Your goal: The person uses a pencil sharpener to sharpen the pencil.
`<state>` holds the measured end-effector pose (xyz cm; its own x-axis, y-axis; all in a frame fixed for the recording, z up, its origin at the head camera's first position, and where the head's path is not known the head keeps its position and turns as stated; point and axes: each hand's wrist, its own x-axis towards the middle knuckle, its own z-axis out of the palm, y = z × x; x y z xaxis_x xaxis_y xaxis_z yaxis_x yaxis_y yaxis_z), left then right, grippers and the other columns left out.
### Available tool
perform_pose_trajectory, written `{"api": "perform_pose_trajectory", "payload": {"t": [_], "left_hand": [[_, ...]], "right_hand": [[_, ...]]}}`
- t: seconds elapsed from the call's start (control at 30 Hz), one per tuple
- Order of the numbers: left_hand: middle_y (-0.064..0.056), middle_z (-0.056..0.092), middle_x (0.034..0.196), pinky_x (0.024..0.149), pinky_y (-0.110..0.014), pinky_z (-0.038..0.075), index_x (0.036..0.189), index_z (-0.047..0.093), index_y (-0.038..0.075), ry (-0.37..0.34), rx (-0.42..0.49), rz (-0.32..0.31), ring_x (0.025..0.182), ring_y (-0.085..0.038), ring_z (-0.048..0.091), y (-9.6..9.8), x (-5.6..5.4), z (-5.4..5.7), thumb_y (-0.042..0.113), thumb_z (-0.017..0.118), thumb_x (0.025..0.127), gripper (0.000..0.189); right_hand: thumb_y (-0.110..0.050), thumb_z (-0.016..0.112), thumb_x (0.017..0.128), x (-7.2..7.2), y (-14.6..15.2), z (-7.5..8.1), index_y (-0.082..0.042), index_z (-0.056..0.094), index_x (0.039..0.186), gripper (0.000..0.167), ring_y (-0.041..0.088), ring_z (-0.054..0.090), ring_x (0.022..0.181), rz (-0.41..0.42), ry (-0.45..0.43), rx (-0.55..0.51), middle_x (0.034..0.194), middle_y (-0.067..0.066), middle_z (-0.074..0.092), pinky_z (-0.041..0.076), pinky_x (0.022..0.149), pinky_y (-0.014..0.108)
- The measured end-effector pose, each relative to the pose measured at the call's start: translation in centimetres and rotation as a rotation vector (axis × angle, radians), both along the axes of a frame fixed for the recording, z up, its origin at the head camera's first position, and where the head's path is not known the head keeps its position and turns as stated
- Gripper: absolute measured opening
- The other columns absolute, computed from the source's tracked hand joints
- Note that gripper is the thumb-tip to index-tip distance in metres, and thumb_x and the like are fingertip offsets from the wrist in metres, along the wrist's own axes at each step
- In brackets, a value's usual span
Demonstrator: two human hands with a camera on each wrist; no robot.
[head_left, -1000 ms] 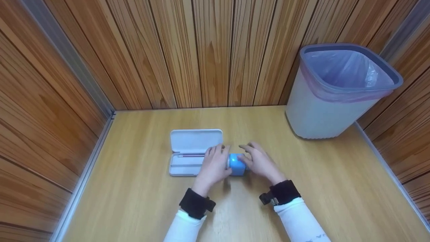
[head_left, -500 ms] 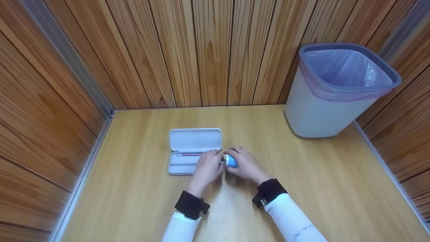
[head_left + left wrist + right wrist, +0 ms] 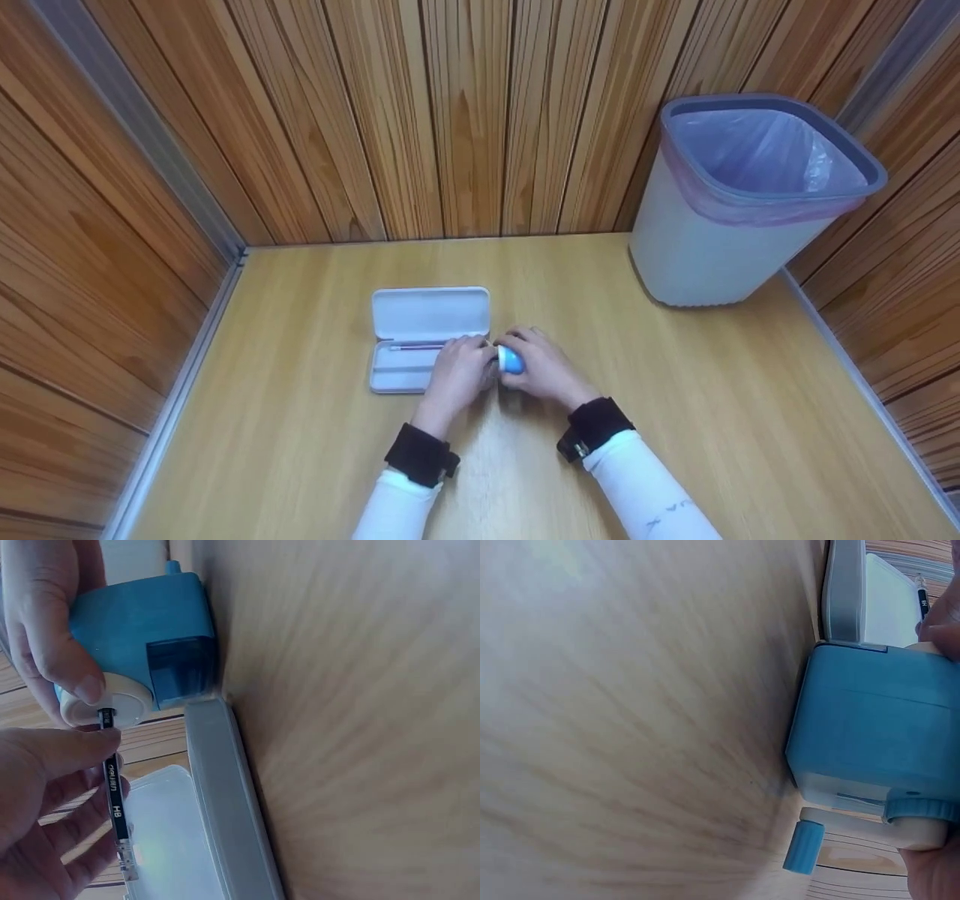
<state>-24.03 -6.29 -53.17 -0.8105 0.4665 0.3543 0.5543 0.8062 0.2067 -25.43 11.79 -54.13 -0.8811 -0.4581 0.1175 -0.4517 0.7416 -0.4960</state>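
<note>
My left hand [image 3: 459, 373] pinches a black pencil marked HB [image 3: 114, 795] between thumb and fingers. The pencil's front end is at the round cream-coloured front of a blue crank pencil sharpener [image 3: 142, 615]. Around the top of that sharpener curl the fingers of my right hand [image 3: 546, 367]. Its crank handle [image 3: 804, 846] sticks out at the back, toward the right side. Just left of the sharpener lies an open, pale grey pencil case [image 3: 431, 311], partly covered by my left hand. Another pencil [image 3: 409, 347] rests inside the case.
At the back right of the wooden table [image 3: 300, 450] stands a white bin [image 3: 705, 255] with a grey rim and a pinkish liner. Wood-panelled walls [image 3: 465, 120] enclose the table at the back and both sides.
My right hand has moved left and taken hold of the sharpener. The sharpener has shifted left, close to my left hand with the pencil. In the last half second little has moved.
</note>
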Motion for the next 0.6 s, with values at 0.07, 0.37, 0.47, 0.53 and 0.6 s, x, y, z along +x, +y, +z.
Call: {"api": "perform_pose_trajectory", "payload": {"t": [0.07, 0.37, 0.47, 0.53, 0.6], "left_hand": [[-0.007, 0.069, 0.098, 0.076, -0.04, 0.05, 0.099, 0.075, 0.01, 0.012, -0.04, -0.011, 0.088, -0.026, 0.064, -0.21, -0.02, -0.03, 0.014, 0.075, 0.084, 0.015], [-0.005, 0.067, 0.098, 0.076, -0.037, 0.049, 0.104, 0.075, 0.01, 0.01, -0.084, -0.092, 0.09, -0.023, 0.061, -0.42, -0.4, -0.32, 0.006, 0.079, 0.075, 0.029], [-0.005, 0.066, 0.095, 0.074, -0.037, 0.049, 0.102, 0.075, 0.01, 0.026, -0.078, -0.107, 0.088, -0.023, 0.061, -0.41, -0.48, -0.38, 0.005, 0.079, 0.074, 0.028], [-0.006, 0.066, 0.096, 0.074, -0.037, 0.049, 0.101, 0.075, 0.008, 0.032, -0.07, -0.11, 0.087, -0.023, 0.061, -0.37, -0.49, -0.41, 0.005, 0.079, 0.074, 0.028], [-0.006, 0.066, 0.095, 0.075, -0.037, 0.05, 0.101, 0.075, 0.007, 0.031, -0.06, -0.108, 0.087, -0.023, 0.061, -0.28, -0.44, -0.43, 0.004, 0.078, 0.075, 0.027]], "right_hand": [[-0.031, 0.074, 0.081, -0.06, -0.18, -0.07, -0.015, 0.063, 0.129, 0.052, 0.023, 0.051, 0.109, 0.018, 0.006, -0.004, 0.124, 0.004, 0.056, 0.046, 0.091, 0.041], [-0.03, 0.075, 0.078, -0.1, -0.01, -0.11, -0.015, 0.066, 0.126, 0.051, 0.023, 0.053, 0.107, 0.016, 0.019, -0.021, 0.12, 0.005, 0.057, 0.046, 0.09, 0.039], [-0.03, 0.076, 0.079, -0.06, 0.04, -0.04, -0.016, 0.066, 0.126, 0.05, 0.024, 0.053, 0.109, 0.006, -0.004, -0.031, 0.121, 0.005, 0.057, 0.046, 0.091, 0.041], [-0.029, 0.077, 0.078, -0.02, 0.04, -0.02, -0.018, 0.066, 0.126, 0.05, 0.025, 0.053, 0.111, -0.008, -0.017, -0.034, 0.123, 0.005, 0.056, 0.045, 0.093, 0.043], [-0.029, 0.077, 0.078, 0.03, 0.06, -0.01, -0.018, 0.067, 0.125, 0.05, 0.027, 0.053, 0.112, -0.014, -0.02, -0.036, 0.124, 0.006, 0.056, 0.045, 0.094, 0.044]]}}
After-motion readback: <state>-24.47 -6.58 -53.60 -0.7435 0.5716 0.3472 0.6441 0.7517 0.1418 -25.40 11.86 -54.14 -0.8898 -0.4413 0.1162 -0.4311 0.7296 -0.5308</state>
